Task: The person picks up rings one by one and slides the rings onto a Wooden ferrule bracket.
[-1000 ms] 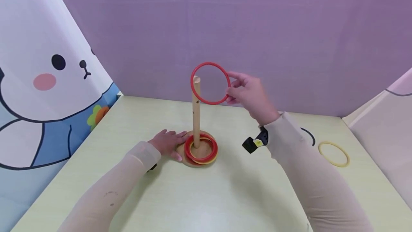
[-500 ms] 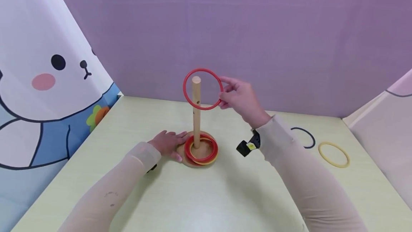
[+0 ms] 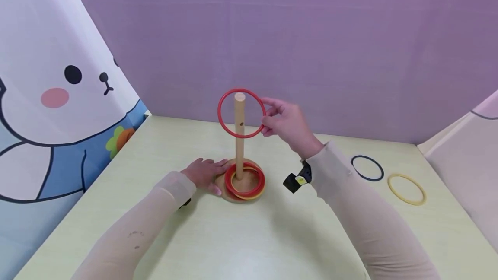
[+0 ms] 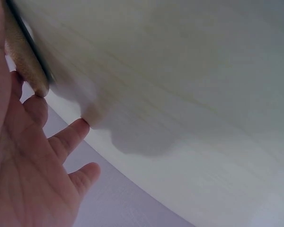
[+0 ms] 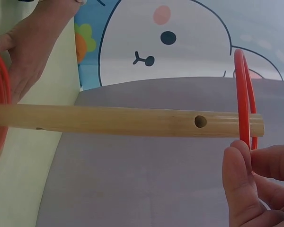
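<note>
My right hand (image 3: 289,124) pinches a thin red ring (image 3: 219,113) at its right side, between thumb and fingers. In the right wrist view the red ring (image 5: 241,85) encircles the top end of the upright wooden peg (image 5: 132,120), just below its tip. The peg (image 3: 240,154) rises from a round wooden base (image 3: 249,180). Around its foot lie red rings (image 3: 228,180) and a yellow ring (image 3: 254,197), stacked on the base. My left hand (image 3: 202,174) rests at the base's left edge, fingers spread; the left wrist view shows fingertips against the base's rim (image 4: 26,56).
On the table's right side lie a dark blue ring (image 3: 367,179) and a yellow ring (image 3: 414,203). A purple cloth wall (image 3: 311,46) stands behind the table, and a cartoon-printed cloth (image 3: 54,124) hangs at the left.
My right hand has moved left and down, bringing the red ring from beside the peg's top to around it. The left hand has stayed on the base.
</note>
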`<state>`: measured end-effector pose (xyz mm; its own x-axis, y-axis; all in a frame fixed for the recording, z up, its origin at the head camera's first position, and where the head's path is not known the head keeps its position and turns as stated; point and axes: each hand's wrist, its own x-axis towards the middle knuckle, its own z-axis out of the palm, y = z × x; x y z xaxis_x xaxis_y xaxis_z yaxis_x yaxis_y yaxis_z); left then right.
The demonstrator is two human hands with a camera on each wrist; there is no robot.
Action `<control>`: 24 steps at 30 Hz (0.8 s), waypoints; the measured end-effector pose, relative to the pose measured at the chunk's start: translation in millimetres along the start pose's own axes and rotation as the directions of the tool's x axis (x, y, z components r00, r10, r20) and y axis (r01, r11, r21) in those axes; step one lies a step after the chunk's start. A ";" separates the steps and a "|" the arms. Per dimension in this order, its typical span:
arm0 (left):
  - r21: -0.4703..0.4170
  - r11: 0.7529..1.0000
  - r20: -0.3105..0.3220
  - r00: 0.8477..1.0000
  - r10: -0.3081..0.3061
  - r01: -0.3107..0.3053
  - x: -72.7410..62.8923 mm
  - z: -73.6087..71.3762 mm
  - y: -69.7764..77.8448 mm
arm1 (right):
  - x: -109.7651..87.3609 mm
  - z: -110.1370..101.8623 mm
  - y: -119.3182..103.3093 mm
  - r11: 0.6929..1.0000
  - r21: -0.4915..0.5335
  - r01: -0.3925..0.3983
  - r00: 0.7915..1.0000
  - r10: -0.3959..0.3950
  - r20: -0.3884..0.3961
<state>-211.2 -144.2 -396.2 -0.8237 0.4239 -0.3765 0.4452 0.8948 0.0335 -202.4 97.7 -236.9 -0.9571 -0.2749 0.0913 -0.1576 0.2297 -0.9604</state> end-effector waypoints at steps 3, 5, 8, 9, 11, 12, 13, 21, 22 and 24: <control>0.000 1.000 -0.003 1.000 0.002 -0.002 0.6 1.1 -0.1 | 0.1 1.5 2.8 1.000 -0.006 -0.002 1.000 0.002 0.000; -0.010 1.000 -0.005 1.000 0.003 -0.003 0.7 1.7 0.0 | 0.2 2.6 5.1 1.000 -0.013 -0.008 1.000 0.008 0.000; -0.035 0.999 -0.003 1.000 0.003 -0.003 1.3 3.1 0.6 | 0.4 4.3 9.0 1.000 -0.024 -0.019 1.000 0.019 0.004; -0.040 0.999 -0.003 1.000 0.005 -0.005 1.4 3.5 0.7 | 0.4 4.8 10.2 0.999 -0.026 -0.022 1.000 0.023 0.006; -0.041 0.999 -0.004 1.000 0.007 -0.007 1.8 4.3 1.0 | 0.4 5.7 12.0 0.999 -0.029 -0.028 1.000 0.028 0.009; -0.039 0.999 -0.006 1.000 0.007 -0.007 1.9 4.7 1.0 | 0.4 5.8 12.7 0.999 -0.029 -0.030 0.999 0.030 0.011; -0.032 0.999 -0.008 1.000 0.006 -0.006 2.1 4.9 0.9 | 0.3 5.9 13.2 0.999 -0.029 -0.032 0.999 0.032 0.011; 0.029 0.999 -0.030 0.999 0.029 -0.028 1.5 4.7 -0.7 | 0.7 4.0 14.3 0.998 -0.036 -0.052 0.998 0.053 0.043; 0.030 0.999 -0.032 0.999 0.031 -0.030 1.5 4.9 -0.7 | 1.0 3.8 14.4 0.998 -0.041 -0.055 0.997 0.057 0.054; 0.024 0.999 -0.032 0.999 0.031 -0.030 1.5 4.8 -0.2 | 1.4 3.4 14.6 0.997 -0.050 -0.066 0.995 0.070 0.072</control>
<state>-210.9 -144.4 -401.3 -0.8202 0.4556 -0.3459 0.4782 0.8780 0.0223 -205.2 97.4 -251.7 -0.9458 -0.3247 0.0048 -0.1056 0.2934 -0.9501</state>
